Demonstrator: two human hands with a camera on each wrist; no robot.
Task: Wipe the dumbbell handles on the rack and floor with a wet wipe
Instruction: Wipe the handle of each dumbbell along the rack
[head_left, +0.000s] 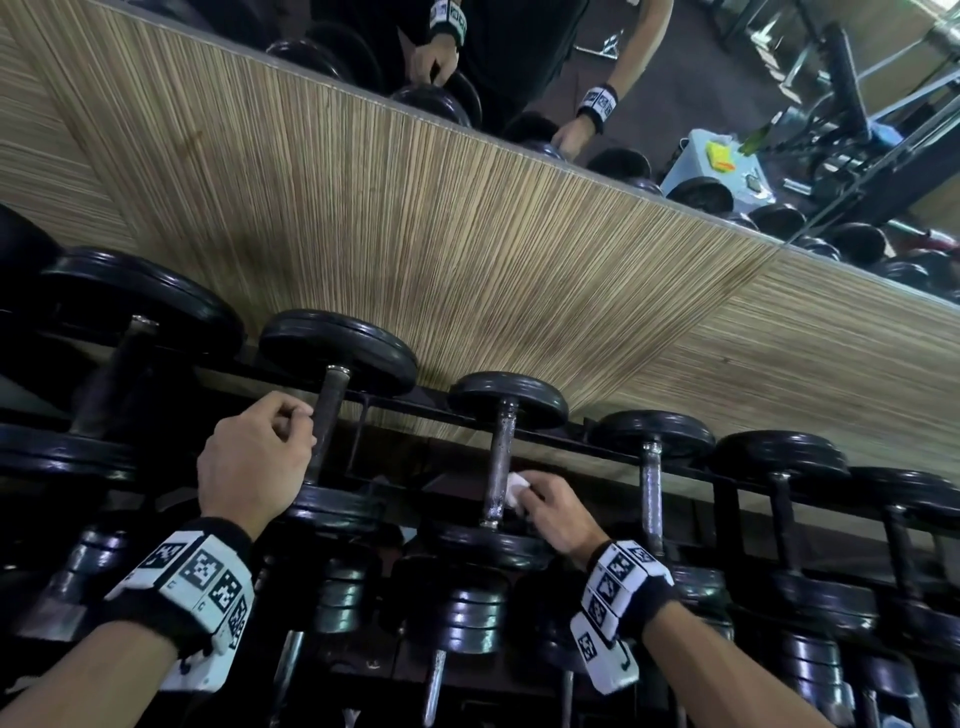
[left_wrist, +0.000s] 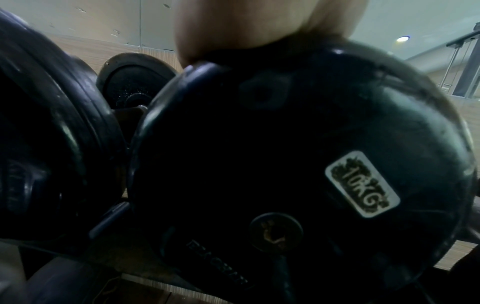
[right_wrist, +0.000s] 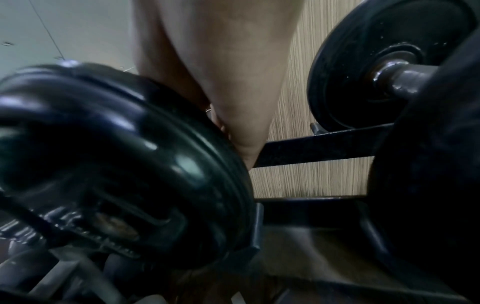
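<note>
1. Wipe (head_left: 517, 491) first: small white wad, pinched in my right hand (head_left: 558, 512) and pressed against the lower part of the steel handle (head_left: 503, 462) of a dumbbell on the top rail of the rack (head_left: 613, 449), just above its near plate.
2. That handle looks dull grey and scuffed, shinier near the bottom collar. The black plates either side look glossy.
3. My left hand (head_left: 254, 462) sits one dumbbell over to the left, fingers curled right beside its darker handle (head_left: 328, 415). Can't honestly tell whether it's gripping the bar or just clenched next to it.
4. The left wrist view is mostly the face of a black plate (left_wrist: 298, 154) with a "10KG" sticker. The right wrist view is just palm and plates, no wipe visible.
5. What could go wrong, I reckon: the wad is tiny, so it could snag on the rough steel and slip out, dropping down among the lower row of dumbbells (head_left: 457, 608).
6. Also, pushing sideways could roll the dumbbell on the rails and pinch my fingers against the near plate.
7. Farther out: striped wood panel (head_left: 467, 234) behind the rack, mirror (head_left: 727, 78) above it.
</note>
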